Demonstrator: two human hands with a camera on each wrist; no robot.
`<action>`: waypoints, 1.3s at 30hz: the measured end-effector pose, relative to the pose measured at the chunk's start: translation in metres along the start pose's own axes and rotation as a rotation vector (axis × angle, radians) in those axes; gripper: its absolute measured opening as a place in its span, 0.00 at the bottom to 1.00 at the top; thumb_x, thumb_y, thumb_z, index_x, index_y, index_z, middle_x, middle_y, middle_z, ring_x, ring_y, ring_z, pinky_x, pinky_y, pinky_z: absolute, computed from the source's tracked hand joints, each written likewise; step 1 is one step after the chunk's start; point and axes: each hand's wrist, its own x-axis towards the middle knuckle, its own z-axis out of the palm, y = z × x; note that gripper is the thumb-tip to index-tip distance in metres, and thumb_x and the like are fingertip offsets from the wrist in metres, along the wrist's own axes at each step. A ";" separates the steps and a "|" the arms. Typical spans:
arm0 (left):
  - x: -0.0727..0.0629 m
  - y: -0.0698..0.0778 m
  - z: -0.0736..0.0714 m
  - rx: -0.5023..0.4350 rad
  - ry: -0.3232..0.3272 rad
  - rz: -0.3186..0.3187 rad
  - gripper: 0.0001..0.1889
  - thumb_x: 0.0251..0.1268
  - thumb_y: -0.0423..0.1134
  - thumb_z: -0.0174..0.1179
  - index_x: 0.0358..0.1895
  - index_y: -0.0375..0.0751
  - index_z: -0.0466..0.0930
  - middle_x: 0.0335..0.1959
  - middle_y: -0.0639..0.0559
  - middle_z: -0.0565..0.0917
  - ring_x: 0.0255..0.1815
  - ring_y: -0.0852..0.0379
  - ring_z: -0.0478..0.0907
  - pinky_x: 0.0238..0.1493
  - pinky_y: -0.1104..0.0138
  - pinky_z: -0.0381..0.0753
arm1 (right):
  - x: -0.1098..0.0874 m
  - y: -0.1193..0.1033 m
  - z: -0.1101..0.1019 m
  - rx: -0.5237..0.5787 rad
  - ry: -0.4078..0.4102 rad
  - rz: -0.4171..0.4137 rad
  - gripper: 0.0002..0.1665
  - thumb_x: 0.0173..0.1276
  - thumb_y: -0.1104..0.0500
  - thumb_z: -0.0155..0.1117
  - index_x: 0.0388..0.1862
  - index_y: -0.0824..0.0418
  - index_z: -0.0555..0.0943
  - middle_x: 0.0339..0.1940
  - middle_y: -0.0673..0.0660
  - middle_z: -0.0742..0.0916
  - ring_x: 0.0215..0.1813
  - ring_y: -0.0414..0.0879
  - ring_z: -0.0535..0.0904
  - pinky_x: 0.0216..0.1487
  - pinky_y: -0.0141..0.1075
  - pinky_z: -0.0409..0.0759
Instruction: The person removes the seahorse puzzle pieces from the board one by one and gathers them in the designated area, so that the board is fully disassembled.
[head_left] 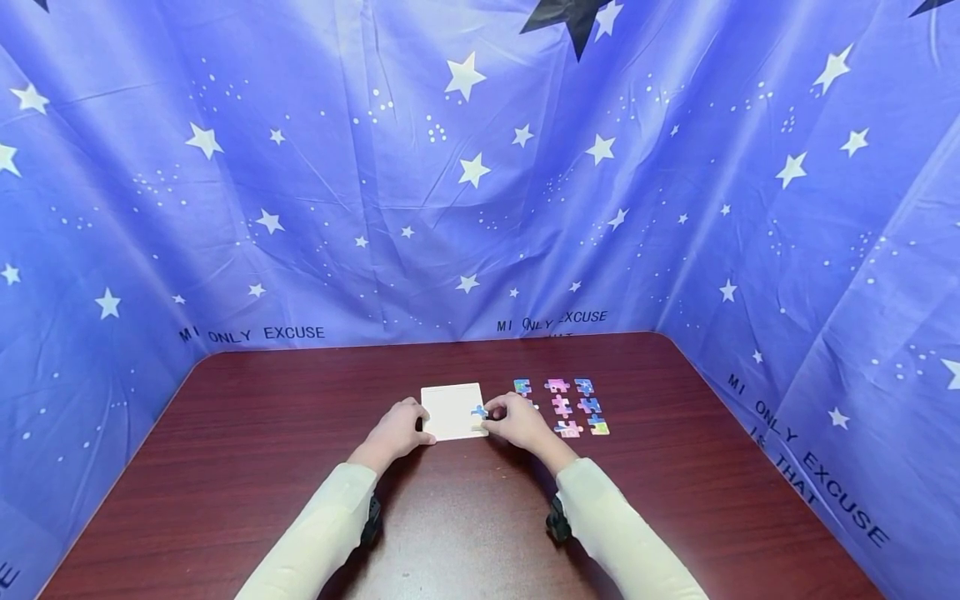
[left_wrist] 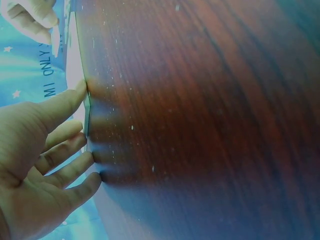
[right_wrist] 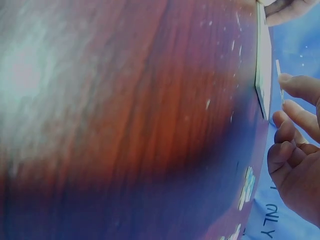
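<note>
A white puzzle board (head_left: 450, 412) with a raised rim lies flat on the table. My left hand (head_left: 400, 427) holds its left side, with the thumb at the near edge and the other fingertips around the left edge, as the left wrist view (left_wrist: 40, 155) also shows. Over the board's right part, my right hand (head_left: 517, 419) pinches a blue-and-yellow puzzle piece (head_left: 478, 412) between thumb and forefinger. In the right wrist view the piece (right_wrist: 279, 80) appears edge-on, tilted above the board (right_wrist: 263, 70); whether it touches the board cannot be told.
Several loose puzzle pieces (head_left: 562, 406), pink, blue and yellow, lie in rough rows right of the right hand, which partly hides some. They rest on a dark red wooden table (head_left: 450, 517). A blue star-printed cloth (head_left: 420, 208) hangs behind and at both sides.
</note>
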 end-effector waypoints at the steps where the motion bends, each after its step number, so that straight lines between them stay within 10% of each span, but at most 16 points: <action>1: 0.000 0.000 0.000 -0.001 -0.001 -0.001 0.19 0.47 0.42 0.71 0.39 0.34 0.82 0.38 0.48 0.77 0.44 0.51 0.76 0.51 0.59 0.75 | 0.000 0.001 -0.001 -0.003 0.002 0.003 0.14 0.54 0.56 0.70 0.39 0.61 0.83 0.30 0.52 0.78 0.28 0.41 0.72 0.33 0.32 0.72; 39: 0.001 -0.001 -0.001 -0.011 -0.009 -0.013 0.20 0.47 0.44 0.71 0.40 0.34 0.82 0.39 0.48 0.78 0.46 0.50 0.76 0.52 0.59 0.75 | -0.018 0.038 -0.024 -0.068 0.027 0.038 0.13 0.53 0.57 0.72 0.38 0.59 0.84 0.30 0.51 0.79 0.33 0.42 0.73 0.35 0.34 0.73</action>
